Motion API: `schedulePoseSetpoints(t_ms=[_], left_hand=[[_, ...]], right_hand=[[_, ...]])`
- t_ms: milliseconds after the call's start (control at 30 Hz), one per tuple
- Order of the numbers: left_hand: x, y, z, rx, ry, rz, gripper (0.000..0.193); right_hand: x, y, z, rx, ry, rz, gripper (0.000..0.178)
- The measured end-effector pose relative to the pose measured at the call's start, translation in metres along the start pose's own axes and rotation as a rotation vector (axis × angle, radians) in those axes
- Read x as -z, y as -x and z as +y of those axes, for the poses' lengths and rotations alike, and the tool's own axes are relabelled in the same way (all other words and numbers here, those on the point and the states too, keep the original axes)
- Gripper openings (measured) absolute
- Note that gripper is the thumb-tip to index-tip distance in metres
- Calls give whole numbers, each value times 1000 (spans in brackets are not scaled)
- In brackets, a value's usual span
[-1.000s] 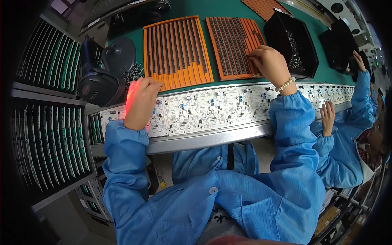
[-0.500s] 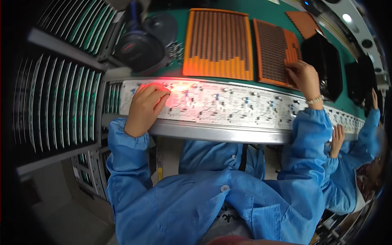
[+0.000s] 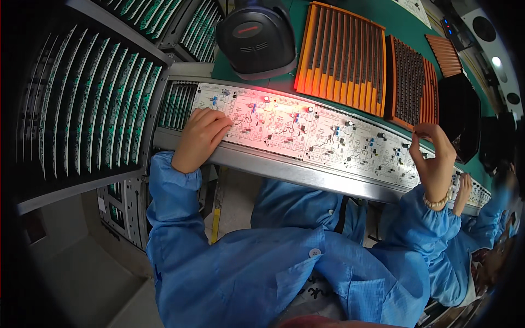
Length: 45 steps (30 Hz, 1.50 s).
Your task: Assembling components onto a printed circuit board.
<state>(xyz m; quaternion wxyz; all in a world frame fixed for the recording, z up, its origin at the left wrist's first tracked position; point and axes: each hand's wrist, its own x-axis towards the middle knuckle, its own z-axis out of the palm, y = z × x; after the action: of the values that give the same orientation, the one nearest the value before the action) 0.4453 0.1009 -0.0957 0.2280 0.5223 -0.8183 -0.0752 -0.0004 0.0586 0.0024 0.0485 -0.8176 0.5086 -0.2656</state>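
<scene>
A row of white circuit boards (image 3: 279,128) with small upright parts runs along a metal rail (image 3: 306,176) before me. At the left end, my left hand (image 3: 203,139) rests low over a board, its fingers bent and pressed together; whatever they hold, if anything, is hidden. My right hand (image 3: 438,164) is raised off the near edge of a dark component tray (image 3: 407,76) with orange slots. Its thumb and forefinger curl together in a pinch, and anything between them is too small to make out. Red light falls on the boards beside my left hand.
A larger orange slotted tray (image 3: 342,60) lies behind the boards, with a black rounded device (image 3: 257,41) to its left. Racks of green boards (image 3: 104,104) stand at far left. A black bin (image 3: 459,117) is right; beyond it, a co-worker's hand (image 3: 464,191) is at the rail.
My right hand has drawn back from the slots of the dark tray toward the boards. My left hand has come down to the board's lower part. The whole view has shifted.
</scene>
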Motion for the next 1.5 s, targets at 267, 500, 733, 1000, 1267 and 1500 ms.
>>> schedulePoseSetpoints(t_ms=[267,500,733,1000,1267,1500], left_hand=[[3,1,-4,-52,-6,-34,16],[3,1,-6,-153,-87,-30,18],[-2,11,1,-131,-41,1,23],[-2,22,10,-14,39,52,23],[-14,4,-6,-19,53,-11,14],[-14,8,2,-78,-7,-17,11]], right_hand=[[-14,-2,-47,50,-74,-39,20],[-23,-6,-67,72,-165,-77,22],[-47,-17,-88,173,-288,-173,24],[-104,-32,-112,234,-511,-323,20],[-189,-30,-108,277,-595,-309,19],[-202,-22,-104,264,-681,-197,16]])
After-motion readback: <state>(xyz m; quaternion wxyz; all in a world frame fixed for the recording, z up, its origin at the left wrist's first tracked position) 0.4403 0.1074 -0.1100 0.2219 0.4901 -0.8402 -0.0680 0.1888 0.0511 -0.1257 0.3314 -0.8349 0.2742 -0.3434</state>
